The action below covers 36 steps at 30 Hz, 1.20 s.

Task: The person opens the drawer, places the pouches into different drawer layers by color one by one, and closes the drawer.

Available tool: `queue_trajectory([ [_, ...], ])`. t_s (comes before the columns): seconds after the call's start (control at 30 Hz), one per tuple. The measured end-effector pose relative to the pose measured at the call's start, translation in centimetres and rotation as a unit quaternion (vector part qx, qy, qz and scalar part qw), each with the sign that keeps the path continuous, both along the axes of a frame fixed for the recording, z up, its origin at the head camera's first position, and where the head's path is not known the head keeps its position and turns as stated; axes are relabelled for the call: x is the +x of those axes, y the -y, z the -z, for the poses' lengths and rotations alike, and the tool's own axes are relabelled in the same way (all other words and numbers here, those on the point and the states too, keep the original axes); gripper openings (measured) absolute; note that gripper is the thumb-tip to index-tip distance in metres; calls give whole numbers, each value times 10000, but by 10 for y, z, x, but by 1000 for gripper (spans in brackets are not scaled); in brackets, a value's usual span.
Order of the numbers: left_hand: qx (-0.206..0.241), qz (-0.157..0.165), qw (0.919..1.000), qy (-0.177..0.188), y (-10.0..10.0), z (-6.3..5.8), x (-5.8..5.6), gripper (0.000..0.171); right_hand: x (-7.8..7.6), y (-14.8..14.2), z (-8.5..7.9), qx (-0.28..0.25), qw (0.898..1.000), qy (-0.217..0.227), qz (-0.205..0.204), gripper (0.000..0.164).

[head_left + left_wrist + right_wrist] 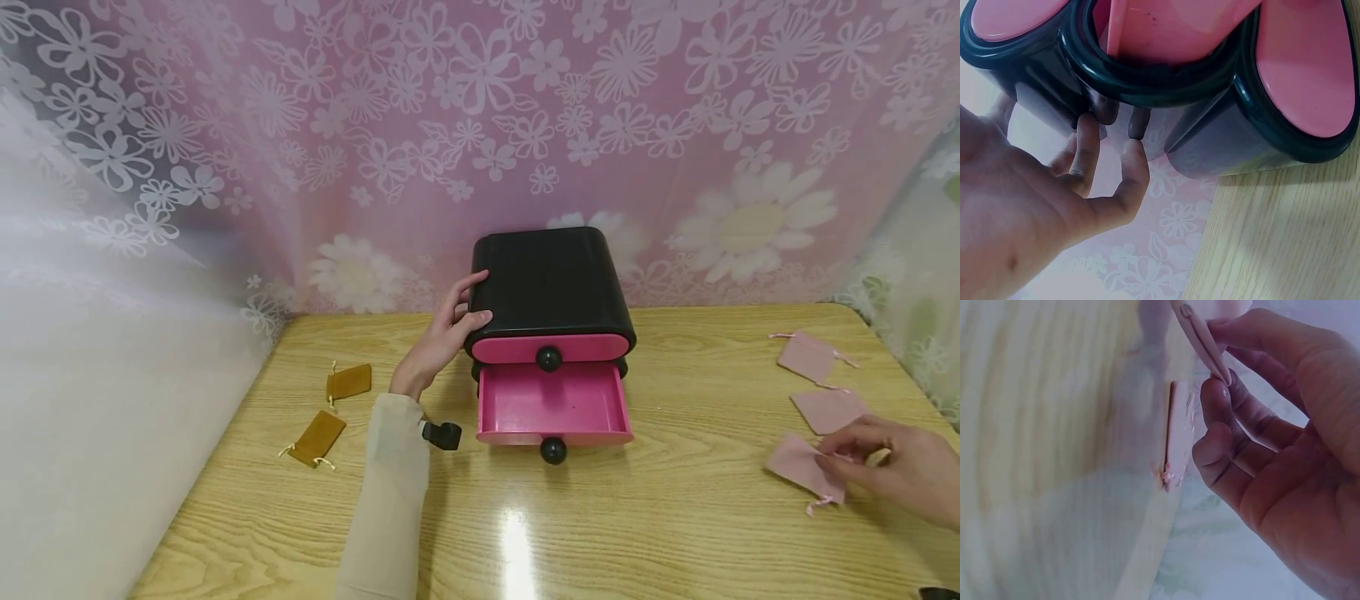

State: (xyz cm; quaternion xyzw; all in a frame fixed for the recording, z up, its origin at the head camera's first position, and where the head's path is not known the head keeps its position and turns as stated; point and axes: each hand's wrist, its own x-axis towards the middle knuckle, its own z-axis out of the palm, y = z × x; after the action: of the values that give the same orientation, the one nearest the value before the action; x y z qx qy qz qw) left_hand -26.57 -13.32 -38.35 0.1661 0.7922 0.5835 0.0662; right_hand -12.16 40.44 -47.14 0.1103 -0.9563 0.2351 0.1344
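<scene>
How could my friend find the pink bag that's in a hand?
Find the black drawer box on the wooden table. Look right, to the three small pink bags. Yours is the front bag, the only one pinched by the right hand.

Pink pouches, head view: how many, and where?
3: front pouch, pinched by the right hand; middle pouch, just beyond it on the table; back pouch, farthest away. Any under the hand would be hidden.
</scene>
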Motion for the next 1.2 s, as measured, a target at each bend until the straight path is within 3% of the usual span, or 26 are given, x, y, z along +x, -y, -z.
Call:
queue_trajectory([
  [0.27, -17, -18, 10000, 36, 0, 1, 0, 54, -6, 12, -13, 271, 9996, -58, -92, 30],
  [0.83, -41, -13, 10000, 34, 0, 0, 0, 54, -20, 40, -51, 149, 9964, -746, -377, 28],
  [1.2, -54, -9, 10000, 68, 0, -1, 1, 54, -25, 67, -66, -102, 9923, -1011, -709, 35],
])
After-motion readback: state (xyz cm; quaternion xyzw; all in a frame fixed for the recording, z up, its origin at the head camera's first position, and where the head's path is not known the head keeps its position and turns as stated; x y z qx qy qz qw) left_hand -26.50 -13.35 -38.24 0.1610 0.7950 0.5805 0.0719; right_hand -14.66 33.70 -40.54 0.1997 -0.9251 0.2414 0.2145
